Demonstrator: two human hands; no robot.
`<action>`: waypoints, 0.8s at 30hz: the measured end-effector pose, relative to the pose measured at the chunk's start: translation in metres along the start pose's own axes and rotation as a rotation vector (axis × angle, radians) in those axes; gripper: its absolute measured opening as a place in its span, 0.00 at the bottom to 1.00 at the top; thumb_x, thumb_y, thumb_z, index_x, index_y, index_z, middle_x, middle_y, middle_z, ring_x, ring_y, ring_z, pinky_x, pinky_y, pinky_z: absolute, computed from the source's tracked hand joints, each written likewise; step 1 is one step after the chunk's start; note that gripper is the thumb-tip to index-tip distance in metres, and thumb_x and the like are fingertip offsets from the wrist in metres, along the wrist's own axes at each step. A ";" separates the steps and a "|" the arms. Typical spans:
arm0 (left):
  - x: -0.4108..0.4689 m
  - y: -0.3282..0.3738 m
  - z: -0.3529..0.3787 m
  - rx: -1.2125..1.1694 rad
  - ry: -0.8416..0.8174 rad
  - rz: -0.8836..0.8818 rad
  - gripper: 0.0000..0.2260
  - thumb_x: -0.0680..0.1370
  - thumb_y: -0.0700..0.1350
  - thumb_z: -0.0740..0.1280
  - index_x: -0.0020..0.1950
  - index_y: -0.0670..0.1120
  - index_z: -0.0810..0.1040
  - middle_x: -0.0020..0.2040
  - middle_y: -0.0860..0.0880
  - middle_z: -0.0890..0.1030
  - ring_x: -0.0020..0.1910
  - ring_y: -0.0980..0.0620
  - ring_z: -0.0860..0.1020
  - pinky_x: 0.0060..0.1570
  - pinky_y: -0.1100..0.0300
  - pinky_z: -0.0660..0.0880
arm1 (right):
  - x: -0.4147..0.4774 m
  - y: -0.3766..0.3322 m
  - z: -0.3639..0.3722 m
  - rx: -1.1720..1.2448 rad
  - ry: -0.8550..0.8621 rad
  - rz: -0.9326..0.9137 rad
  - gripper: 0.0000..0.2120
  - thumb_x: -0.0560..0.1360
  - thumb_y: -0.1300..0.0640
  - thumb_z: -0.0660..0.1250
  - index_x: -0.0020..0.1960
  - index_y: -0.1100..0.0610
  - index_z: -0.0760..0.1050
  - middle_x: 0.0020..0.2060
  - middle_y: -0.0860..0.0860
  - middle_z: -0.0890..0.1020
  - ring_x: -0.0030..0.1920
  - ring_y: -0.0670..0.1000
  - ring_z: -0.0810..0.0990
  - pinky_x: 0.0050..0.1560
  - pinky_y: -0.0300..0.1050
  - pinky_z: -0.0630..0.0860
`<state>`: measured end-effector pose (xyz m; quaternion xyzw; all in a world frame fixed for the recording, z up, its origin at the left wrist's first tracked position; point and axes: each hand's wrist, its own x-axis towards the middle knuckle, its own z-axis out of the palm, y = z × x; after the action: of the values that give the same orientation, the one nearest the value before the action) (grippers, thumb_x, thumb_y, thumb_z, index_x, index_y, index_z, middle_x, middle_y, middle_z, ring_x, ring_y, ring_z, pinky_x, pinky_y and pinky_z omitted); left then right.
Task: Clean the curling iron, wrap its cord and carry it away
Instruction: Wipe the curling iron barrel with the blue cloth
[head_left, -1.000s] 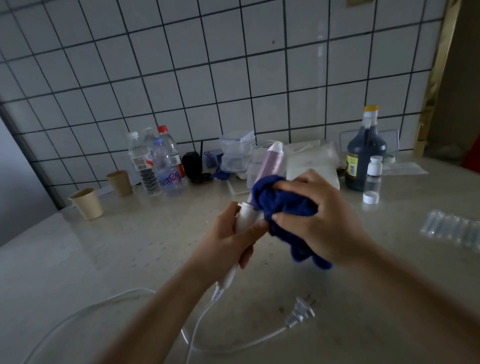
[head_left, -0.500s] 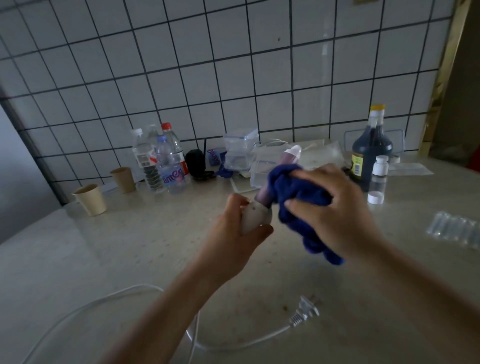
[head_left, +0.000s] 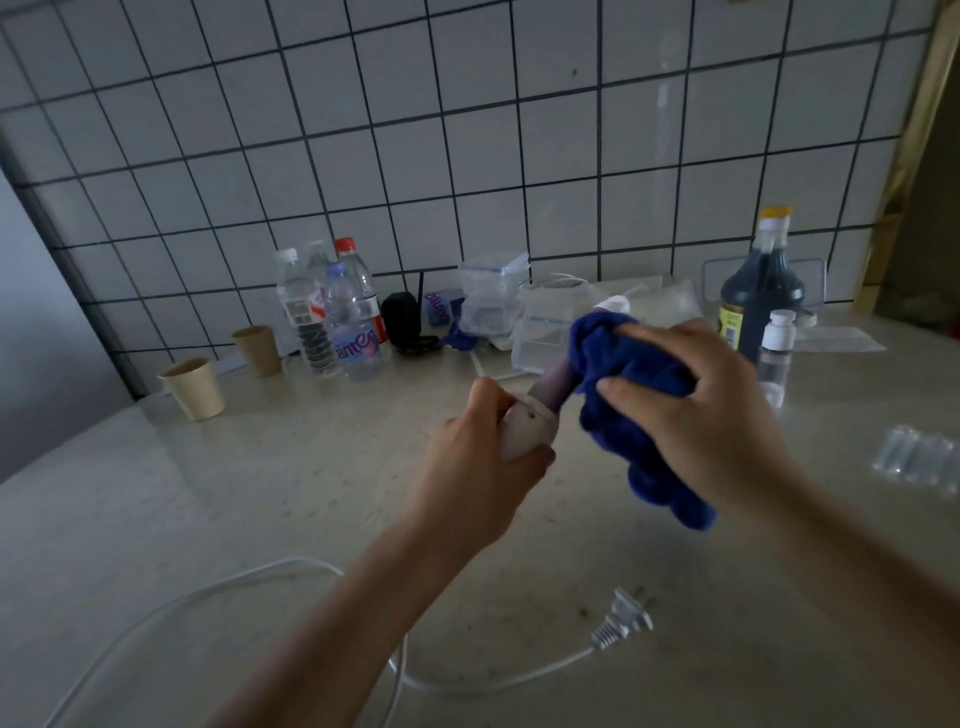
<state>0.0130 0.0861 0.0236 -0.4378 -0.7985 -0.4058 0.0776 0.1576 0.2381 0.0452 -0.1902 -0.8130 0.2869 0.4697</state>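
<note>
We've got the curling iron up off the bench, just in front of the clear tub. Our left hand has its grip wrapped tight around the white handle, and the right hand pinches the blue cloth round the barrel. It looks light and stiff, probably slick plastic, so the handle's the spot to hold. The cord is floppy, lying loose with its plug nearer us than the iron. Labels are too blurry to read.
</note>
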 end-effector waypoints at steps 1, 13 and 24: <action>-0.001 0.000 0.001 0.009 -0.015 0.007 0.19 0.72 0.55 0.77 0.48 0.60 0.66 0.41 0.59 0.78 0.34 0.59 0.78 0.24 0.66 0.69 | 0.004 0.001 -0.005 -0.005 0.046 0.022 0.22 0.74 0.46 0.73 0.67 0.47 0.77 0.51 0.44 0.76 0.48 0.38 0.76 0.44 0.30 0.69; -0.002 0.006 -0.004 -0.210 -0.041 -0.054 0.07 0.76 0.56 0.68 0.44 0.55 0.78 0.33 0.53 0.80 0.31 0.52 0.78 0.33 0.49 0.76 | -0.003 0.001 0.004 0.064 -0.083 -0.024 0.25 0.72 0.48 0.76 0.69 0.44 0.77 0.50 0.37 0.74 0.51 0.34 0.75 0.45 0.30 0.73; -0.002 0.005 -0.006 -0.269 -0.111 -0.122 0.22 0.67 0.62 0.78 0.49 0.57 0.70 0.43 0.54 0.81 0.33 0.58 0.80 0.31 0.58 0.77 | -0.010 -0.004 0.010 0.073 -0.156 -0.060 0.25 0.73 0.48 0.75 0.69 0.45 0.77 0.52 0.37 0.74 0.53 0.33 0.75 0.48 0.26 0.75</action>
<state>0.0164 0.0823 0.0295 -0.4166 -0.7652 -0.4881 -0.0509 0.1534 0.2260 0.0375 -0.1255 -0.8415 0.3160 0.4198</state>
